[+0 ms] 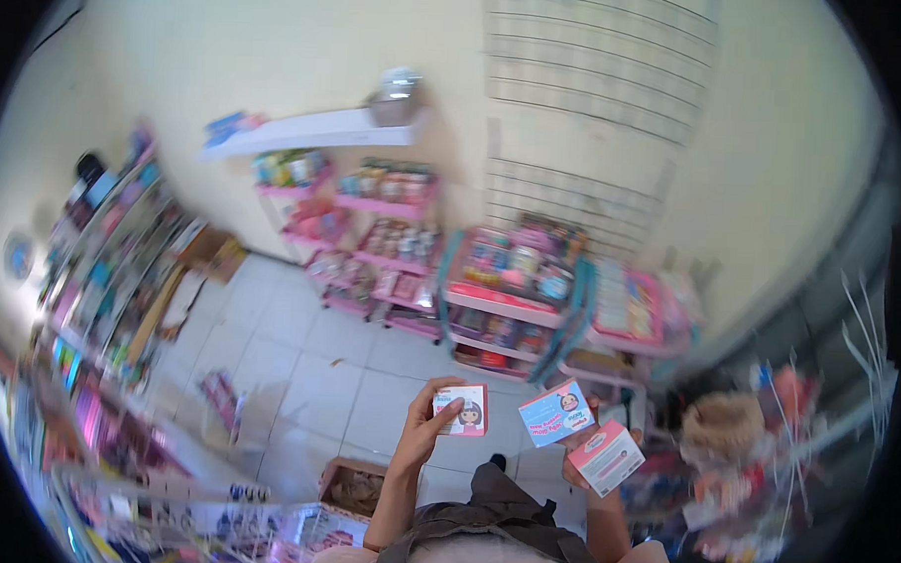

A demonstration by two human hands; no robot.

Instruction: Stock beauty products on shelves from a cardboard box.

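My left hand [422, 423] grips a small white-and-pink carton [474, 401] with a cartoon girl on its face, the thumb lying across the front. In my right hand [574, 473] are two more cartons of similar size. One is a light-blue carton [548, 423] with a cartoon figure and pink lettering. Beside it, nearer my body, a pink-and-white carton [606, 460] shows a panel with small print. Parts of the right hand's fingers are hidden behind these two. Both hands are held up in front of my torso, over the tiled floor.
Pink tiered trolleys [505, 302] packed with goods line the wall under a white shelf [314, 131]. Crowded shelving [101, 269] runs along the left. An open cardboard box [337, 467] stands near my left forearm. White wire hooks [795, 442] jut out at the right.
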